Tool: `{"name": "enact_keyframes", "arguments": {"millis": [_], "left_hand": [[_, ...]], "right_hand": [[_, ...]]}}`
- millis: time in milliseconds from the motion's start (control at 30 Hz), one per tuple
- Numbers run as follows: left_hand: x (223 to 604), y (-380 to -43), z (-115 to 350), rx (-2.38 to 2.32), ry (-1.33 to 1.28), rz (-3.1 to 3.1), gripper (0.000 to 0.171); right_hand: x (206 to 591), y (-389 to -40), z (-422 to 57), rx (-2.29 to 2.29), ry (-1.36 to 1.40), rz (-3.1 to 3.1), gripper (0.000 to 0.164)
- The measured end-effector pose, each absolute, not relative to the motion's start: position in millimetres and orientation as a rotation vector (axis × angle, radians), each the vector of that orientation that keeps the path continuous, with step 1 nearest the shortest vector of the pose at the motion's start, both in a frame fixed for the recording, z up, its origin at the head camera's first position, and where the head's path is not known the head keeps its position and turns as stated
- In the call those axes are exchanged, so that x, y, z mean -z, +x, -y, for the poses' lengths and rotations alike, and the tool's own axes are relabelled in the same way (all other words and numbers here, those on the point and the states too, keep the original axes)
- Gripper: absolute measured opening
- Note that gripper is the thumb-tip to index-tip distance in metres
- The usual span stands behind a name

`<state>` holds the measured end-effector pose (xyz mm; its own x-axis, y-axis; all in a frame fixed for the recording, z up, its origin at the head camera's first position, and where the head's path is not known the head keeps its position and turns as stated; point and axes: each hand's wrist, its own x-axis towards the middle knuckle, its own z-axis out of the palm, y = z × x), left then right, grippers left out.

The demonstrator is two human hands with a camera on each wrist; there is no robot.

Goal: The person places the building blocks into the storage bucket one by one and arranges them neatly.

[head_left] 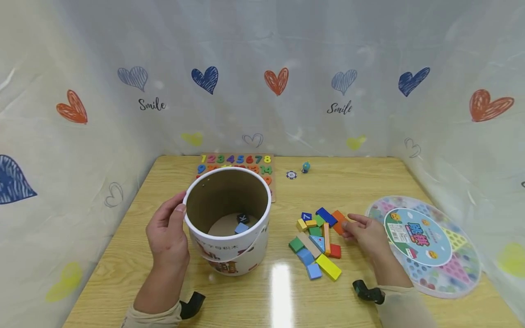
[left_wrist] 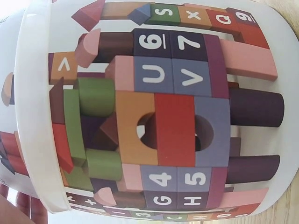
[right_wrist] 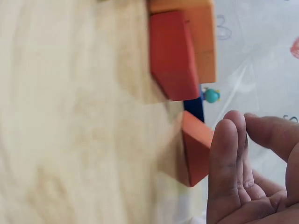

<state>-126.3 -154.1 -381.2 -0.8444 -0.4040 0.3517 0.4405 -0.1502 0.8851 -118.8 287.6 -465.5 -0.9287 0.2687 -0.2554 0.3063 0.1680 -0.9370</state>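
A white printed bucket point(head_left: 242, 255) stands at the middle left, with a black letter block point(head_left: 243, 218) and a light blue block point(head_left: 241, 228) inside. My left hand point(head_left: 168, 232) holds its left side, thumb at the rim; in the left wrist view only some fingers point(left_wrist: 23, 205) show beside the rim. To the right of the bucket lie several coloured wooden blocks point(head_left: 315, 230). My right hand point(head_left: 367, 234) is beside the orange block point(head_left: 338, 221) at the pile's right edge. In the right wrist view its fingers are extended next to that orange block point(right_wrist: 196, 151), nothing gripped between them.
A round game board point(head_left: 463, 255) with a blue centre lies at the right. Behind the bucket is a number puzzle board point(head_left: 268, 177), partly hidden. A poker chip point(head_left: 291, 175) and a small teal toy point(head_left: 306, 167) sit near the back edge. Patterned sheeting surrounds the table.
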Motion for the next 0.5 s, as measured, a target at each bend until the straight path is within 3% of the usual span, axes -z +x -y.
{"name": "enact_keyframes", "arguments": {"millis": [267, 500], "left_hand": [[382.5, -127.1, 154.7, 2.050, -0.068, 1.557, 0.025], [381.8, -126.3, 154.2, 2.059, -0.070, 1.544, 0.025]], "right_hand": [[475.9, -123.8, -288.2, 1.919, 0.722, -2.307, 0.049], [477.2, -129.5, -282.9, 1.877, 0.723, -2.297, 0.059]]}}
